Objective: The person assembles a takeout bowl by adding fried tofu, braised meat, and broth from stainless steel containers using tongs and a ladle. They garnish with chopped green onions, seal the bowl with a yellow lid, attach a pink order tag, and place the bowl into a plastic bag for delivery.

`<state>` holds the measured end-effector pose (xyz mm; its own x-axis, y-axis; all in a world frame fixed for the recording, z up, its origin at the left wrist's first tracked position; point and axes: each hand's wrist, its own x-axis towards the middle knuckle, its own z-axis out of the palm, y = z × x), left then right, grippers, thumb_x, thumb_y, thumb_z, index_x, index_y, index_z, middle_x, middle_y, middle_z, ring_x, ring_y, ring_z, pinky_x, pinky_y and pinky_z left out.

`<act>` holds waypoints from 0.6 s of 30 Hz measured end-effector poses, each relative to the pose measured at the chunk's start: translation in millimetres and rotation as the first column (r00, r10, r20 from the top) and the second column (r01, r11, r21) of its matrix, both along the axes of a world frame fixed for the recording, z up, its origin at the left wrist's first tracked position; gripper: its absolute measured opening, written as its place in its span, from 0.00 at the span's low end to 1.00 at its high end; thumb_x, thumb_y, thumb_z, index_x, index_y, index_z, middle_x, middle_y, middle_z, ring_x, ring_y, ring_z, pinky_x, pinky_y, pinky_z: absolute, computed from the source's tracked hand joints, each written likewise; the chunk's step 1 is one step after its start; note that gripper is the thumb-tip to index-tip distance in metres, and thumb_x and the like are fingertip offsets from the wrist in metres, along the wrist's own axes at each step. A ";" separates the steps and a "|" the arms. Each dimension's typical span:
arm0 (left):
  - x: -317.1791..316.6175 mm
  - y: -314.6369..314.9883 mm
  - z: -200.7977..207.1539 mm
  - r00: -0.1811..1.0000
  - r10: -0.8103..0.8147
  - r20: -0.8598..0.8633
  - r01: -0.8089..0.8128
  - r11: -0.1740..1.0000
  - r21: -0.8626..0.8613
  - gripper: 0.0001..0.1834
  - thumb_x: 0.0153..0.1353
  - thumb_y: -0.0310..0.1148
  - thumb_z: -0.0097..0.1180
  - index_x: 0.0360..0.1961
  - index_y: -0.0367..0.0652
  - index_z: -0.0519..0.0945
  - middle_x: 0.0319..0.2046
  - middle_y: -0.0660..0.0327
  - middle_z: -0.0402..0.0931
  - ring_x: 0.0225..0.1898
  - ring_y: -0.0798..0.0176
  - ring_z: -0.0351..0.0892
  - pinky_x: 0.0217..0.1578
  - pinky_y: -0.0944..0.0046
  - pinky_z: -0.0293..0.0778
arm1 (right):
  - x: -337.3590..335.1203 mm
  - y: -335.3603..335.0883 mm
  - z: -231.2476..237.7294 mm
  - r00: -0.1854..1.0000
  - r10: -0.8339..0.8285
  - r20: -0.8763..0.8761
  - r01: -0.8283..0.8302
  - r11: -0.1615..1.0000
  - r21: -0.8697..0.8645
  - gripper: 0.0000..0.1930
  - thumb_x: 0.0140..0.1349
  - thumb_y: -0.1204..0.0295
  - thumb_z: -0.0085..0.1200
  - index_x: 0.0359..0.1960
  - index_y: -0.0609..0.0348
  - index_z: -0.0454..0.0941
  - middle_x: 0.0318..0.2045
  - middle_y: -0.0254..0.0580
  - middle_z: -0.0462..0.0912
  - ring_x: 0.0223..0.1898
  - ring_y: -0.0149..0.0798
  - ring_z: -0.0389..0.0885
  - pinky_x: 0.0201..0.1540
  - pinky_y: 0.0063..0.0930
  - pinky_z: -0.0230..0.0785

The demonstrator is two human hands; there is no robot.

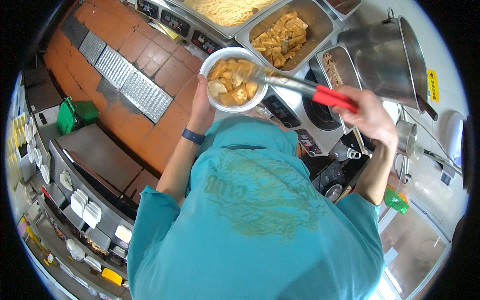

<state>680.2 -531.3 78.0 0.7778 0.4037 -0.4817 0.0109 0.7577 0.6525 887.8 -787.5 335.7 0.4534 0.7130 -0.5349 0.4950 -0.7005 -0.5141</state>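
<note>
L hand (201,107) fingers cup white bowl (234,79); R hand (370,116) fingers clamped on red-handled tongs (300,87). Keep bowl level under tips.

I see a steel pan of pale noodles (227,10) at top w/ a pan of fried tofu pieces (282,32) just beside it. Big steel pot (385,55) tilted at right, small tray of brownish bits (332,67) next to it. Metal floor grates (125,77) across red tile. Green bin (75,114) far left, white dishes (86,209) on lower-left shelf.
</note>
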 end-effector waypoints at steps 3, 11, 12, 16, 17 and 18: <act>-1.5 0.3 -2.0 1.000 -0.028 -0.011 0.028 1.000 -0.011 0.38 0.75 0.60 0.29 0.72 0.41 0.58 0.69 0.54 0.64 0.69 0.55 0.65 0.67 0.54 0.64 | -20.4 -1.3 -2.2 0.987 0.097 0.131 -0.106 0.993 0.059 0.15 0.56 0.75 0.61 0.47 0.64 0.80 0.26 0.49 0.78 0.26 0.32 0.74 0.32 0.30 0.70; -6.8 -1.0 -3.0 0.997 -0.049 -0.060 0.045 0.997 -0.057 0.34 0.76 0.55 0.36 0.70 0.40 0.62 0.68 0.55 0.65 0.67 0.57 0.66 0.67 0.57 0.63 | -30.2 -34.5 -53.2 0.758 -0.562 -0.332 0.628 0.766 0.138 0.18 0.66 0.63 0.60 0.52 0.62 0.77 0.30 0.27 0.76 0.25 0.19 0.66 0.28 0.15 0.58; -12.8 -0.8 -2.3 0.996 -0.046 -0.080 0.040 0.996 -0.082 0.34 0.76 0.55 0.36 0.70 0.40 0.62 0.68 0.55 0.65 0.67 0.57 0.66 0.67 0.58 0.63 | -40.6 -32.7 -74.6 0.703 -0.541 -0.461 0.680 0.701 0.215 0.19 0.67 0.61 0.59 0.52 0.61 0.76 0.28 0.25 0.74 0.22 0.18 0.63 0.25 0.14 0.55; -45.8 1.3 -6.8 0.990 0.006 -0.141 -0.021 0.995 -0.101 0.34 0.76 0.55 0.36 0.70 0.39 0.62 0.67 0.54 0.66 0.67 0.57 0.67 0.67 0.58 0.64 | -87.5 -11.3 -136.2 0.102 -0.215 -0.971 0.933 0.360 0.018 0.18 0.72 0.60 0.51 0.55 0.59 0.73 0.21 0.23 0.64 0.14 0.18 0.55 0.16 0.15 0.46; -54.0 3.5 -9.6 0.994 0.034 -0.101 -0.044 0.995 -0.093 0.34 0.76 0.56 0.36 0.70 0.39 0.62 0.67 0.54 0.66 0.67 0.57 0.67 0.67 0.57 0.64 | -99.2 -2.9 -142.6 -0.033 -0.084 -0.996 0.943 0.327 -0.059 0.17 0.73 0.61 0.49 0.55 0.58 0.72 0.20 0.24 0.62 0.12 0.19 0.54 0.15 0.16 0.45; -62.3 7.4 -12.3 0.991 0.048 -0.123 -0.066 0.988 -0.143 0.35 0.76 0.56 0.36 0.70 0.38 0.62 0.66 0.53 0.67 0.66 0.57 0.68 0.67 0.57 0.65 | -110.6 10.1 -148.6 -0.111 0.068 -0.991 0.954 0.286 -0.088 0.14 0.74 0.64 0.47 0.54 0.58 0.71 0.20 0.24 0.61 0.12 0.19 0.53 0.15 0.18 0.44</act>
<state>617.9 -523.9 65.6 0.6895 0.3640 -0.6262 0.0353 0.8466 0.5311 777.2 -777.4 187.1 0.4815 0.7458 -0.4605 -0.8662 0.3246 -0.3800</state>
